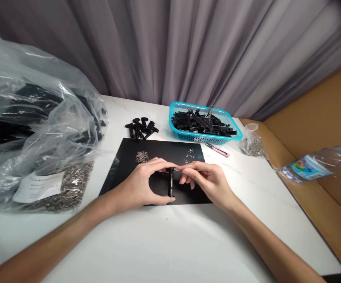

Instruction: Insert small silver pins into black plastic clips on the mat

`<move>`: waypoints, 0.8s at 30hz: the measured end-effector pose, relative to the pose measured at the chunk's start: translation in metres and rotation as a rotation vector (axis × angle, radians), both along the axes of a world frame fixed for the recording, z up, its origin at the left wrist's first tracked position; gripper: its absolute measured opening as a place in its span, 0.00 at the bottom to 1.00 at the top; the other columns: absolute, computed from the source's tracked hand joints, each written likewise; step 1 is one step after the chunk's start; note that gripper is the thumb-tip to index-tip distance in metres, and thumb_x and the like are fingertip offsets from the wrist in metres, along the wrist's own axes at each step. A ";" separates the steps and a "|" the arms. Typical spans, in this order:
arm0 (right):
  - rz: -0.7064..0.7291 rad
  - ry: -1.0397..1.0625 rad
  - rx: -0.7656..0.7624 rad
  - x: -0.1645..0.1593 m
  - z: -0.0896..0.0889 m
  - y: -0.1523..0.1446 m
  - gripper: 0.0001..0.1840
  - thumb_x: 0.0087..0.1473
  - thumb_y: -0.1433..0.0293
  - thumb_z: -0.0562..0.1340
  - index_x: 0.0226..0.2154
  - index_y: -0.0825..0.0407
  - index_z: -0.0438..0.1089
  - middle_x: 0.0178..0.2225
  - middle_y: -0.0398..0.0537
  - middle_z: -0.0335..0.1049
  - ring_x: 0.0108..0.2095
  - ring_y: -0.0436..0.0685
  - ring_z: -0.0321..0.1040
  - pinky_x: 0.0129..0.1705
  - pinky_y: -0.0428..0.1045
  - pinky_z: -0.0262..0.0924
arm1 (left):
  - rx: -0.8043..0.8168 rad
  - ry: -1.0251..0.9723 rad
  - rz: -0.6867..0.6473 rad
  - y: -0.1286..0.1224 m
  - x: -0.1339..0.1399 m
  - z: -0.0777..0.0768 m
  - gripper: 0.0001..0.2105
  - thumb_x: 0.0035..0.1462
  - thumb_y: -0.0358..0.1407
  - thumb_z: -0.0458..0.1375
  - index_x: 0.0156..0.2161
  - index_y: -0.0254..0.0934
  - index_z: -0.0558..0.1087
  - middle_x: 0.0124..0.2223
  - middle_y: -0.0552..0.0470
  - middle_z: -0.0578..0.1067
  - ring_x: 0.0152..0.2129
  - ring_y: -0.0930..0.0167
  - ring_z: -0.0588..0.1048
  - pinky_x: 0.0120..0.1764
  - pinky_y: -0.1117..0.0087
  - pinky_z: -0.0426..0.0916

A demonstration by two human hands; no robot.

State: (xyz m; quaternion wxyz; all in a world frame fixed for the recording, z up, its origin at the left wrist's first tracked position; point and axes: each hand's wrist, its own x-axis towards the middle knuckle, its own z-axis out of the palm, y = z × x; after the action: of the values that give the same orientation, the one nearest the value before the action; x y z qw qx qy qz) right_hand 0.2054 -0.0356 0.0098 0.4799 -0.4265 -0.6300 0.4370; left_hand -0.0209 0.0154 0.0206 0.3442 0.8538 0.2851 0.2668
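Observation:
My left hand (pixel 142 181) grips a narrow black plastic part (pixel 171 184) by its two ends, thumb at the near end and fingers at the far end. At the far end, the thumb and forefinger of my right hand (pixel 208 179) are pinched together, close against the part. Whatever they may hold is too small to make out. Both hands are over a black mat (pixel 126 157). On it lie a heap of small metal pieces (pixel 142 157) and, at the right, a few scattered metal bits (pixel 190 151).
Behind the mat are loose black parts (pixel 141 129) and a blue basket (pixel 175 135) full of them. A pink-handled cutter (pixel 219 150), a small bag (pixel 252 144) and a plastic bottle (pixel 308 167) lie rightward. Large clear bags (pixel 55 114) crowd the left.

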 end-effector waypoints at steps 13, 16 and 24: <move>0.026 -0.059 -0.010 0.001 0.000 -0.002 0.15 0.66 0.59 0.63 0.44 0.51 0.80 0.32 0.48 0.80 0.28 0.51 0.70 0.30 0.48 0.69 | -0.024 0.020 -0.003 0.000 0.004 0.001 0.29 0.43 0.38 0.74 0.53 0.40 0.76 0.47 0.49 0.79 0.45 0.61 0.77 0.49 0.60 0.72; 0.007 -0.079 -0.005 0.000 0.001 -0.002 0.16 0.66 0.59 0.62 0.44 0.51 0.80 0.32 0.48 0.80 0.28 0.51 0.70 0.30 0.48 0.70 | -0.018 0.024 0.005 0.000 0.005 0.002 0.29 0.43 0.40 0.74 0.52 0.41 0.76 0.47 0.49 0.79 0.44 0.62 0.77 0.49 0.61 0.73; -0.151 -0.088 0.112 0.007 0.010 -0.001 0.12 0.66 0.62 0.63 0.39 0.51 0.77 0.35 0.49 0.79 0.31 0.54 0.74 0.33 0.50 0.70 | -0.095 -0.098 0.166 0.023 -0.009 0.012 0.28 0.48 0.45 0.72 0.55 0.43 0.75 0.52 0.49 0.79 0.48 0.62 0.77 0.53 0.61 0.72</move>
State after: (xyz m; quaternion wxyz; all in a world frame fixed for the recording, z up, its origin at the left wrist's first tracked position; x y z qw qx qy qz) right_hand 0.2125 -0.0364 0.0195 0.5063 -0.4642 -0.6400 0.3444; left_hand -0.0300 0.0387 0.0324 0.3745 0.7959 0.3500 0.3221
